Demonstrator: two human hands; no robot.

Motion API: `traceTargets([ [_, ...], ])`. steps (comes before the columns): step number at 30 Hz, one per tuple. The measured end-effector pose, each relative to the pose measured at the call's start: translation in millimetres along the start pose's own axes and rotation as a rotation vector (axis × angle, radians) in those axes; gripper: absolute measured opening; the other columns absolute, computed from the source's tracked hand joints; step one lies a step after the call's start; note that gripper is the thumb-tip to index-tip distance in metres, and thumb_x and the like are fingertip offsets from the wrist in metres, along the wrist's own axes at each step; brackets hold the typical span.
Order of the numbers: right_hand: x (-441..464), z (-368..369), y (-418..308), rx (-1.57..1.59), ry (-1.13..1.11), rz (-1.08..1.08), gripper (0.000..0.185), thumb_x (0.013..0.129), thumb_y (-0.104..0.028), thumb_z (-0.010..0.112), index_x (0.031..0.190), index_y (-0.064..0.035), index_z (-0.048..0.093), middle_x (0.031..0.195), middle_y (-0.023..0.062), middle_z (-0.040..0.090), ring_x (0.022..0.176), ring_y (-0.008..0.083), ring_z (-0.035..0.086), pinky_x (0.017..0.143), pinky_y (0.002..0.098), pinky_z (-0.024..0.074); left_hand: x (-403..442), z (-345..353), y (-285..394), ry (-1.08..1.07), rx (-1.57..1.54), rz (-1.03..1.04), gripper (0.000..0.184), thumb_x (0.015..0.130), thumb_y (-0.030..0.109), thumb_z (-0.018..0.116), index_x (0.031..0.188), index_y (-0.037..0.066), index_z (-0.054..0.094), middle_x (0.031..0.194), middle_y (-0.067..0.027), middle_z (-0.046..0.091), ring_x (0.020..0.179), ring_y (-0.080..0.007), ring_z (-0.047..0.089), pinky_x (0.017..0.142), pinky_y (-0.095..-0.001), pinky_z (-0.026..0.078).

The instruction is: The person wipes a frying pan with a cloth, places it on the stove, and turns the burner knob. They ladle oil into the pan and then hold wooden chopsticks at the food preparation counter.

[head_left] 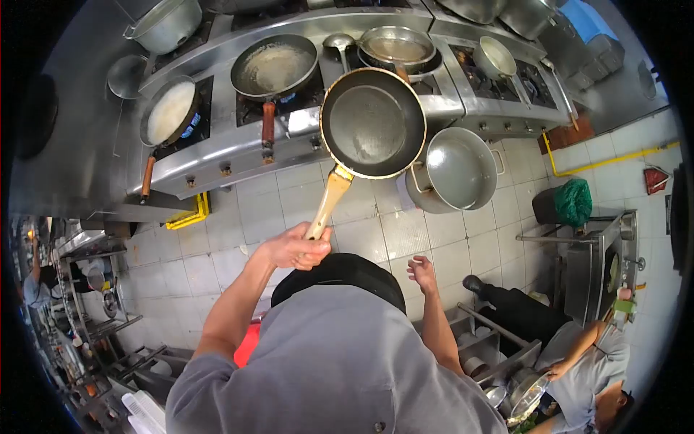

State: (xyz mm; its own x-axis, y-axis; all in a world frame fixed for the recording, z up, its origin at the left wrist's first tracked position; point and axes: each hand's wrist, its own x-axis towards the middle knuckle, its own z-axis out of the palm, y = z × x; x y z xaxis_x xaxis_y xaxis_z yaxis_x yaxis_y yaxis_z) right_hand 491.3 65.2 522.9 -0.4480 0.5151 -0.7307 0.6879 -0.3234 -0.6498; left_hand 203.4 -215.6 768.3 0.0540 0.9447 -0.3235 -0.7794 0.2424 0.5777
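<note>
My left hand (298,247) is closed round the pale wooden handle of a dark frying pan (372,123). The pan is held up in front of the stove's edge, and its inside shows no food. My right hand (421,275) hangs over the tiled floor with its fingers apart and slightly bent, holding nothing. Beyond the held pan, a ladle (339,42) and a metal pan (397,45) with liquid rest on the stove. Below and right of the held pan stands a large pot (460,170) with greyish liquid.
On the stove (210,163) are a pan of whitish food (171,112), a wok (275,66) with a red-brown handle and a small pot (496,58). A bin (567,203) with a green bag stands right. A co-worker (578,362) handles a bowl at lower right.
</note>
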Motion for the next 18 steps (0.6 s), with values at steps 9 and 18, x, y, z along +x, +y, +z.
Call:
traceTargets([
  [9,23.2,111.2,-199.2,-0.265,-0.101,-0.496,0.044,0.080,-0.019,0.064,0.116,-0.0001,0.048,0.098,0.0140,0.059,0.082,0.0221,0.059,0.067,0.0338,0.0490,-106.1,10.9,-3.1,0.520,0.535,0.092,0.029,0.084,0.027,0.064,0.070,0.009,0.045,0.058,0.0035,0.045,0.053,-0.0047,0.038,0.046,-0.0232,0.030],
  [18,161.2,176.7,-369.4,-0.523,0.461,-1.312,0.069,0.071,-0.013,0.066,0.131,-0.0030,0.034,0.123,0.0244,0.038,0.110,0.0448,0.042,0.094,0.0474,0.0374,-115.2,56.2,-37.4,1.000,0.279,0.245,0.021,0.084,0.010,0.060,0.068,0.005,0.047,0.057,-0.0006,0.050,0.050,-0.0076,0.045,0.045,-0.0248,0.036],
])
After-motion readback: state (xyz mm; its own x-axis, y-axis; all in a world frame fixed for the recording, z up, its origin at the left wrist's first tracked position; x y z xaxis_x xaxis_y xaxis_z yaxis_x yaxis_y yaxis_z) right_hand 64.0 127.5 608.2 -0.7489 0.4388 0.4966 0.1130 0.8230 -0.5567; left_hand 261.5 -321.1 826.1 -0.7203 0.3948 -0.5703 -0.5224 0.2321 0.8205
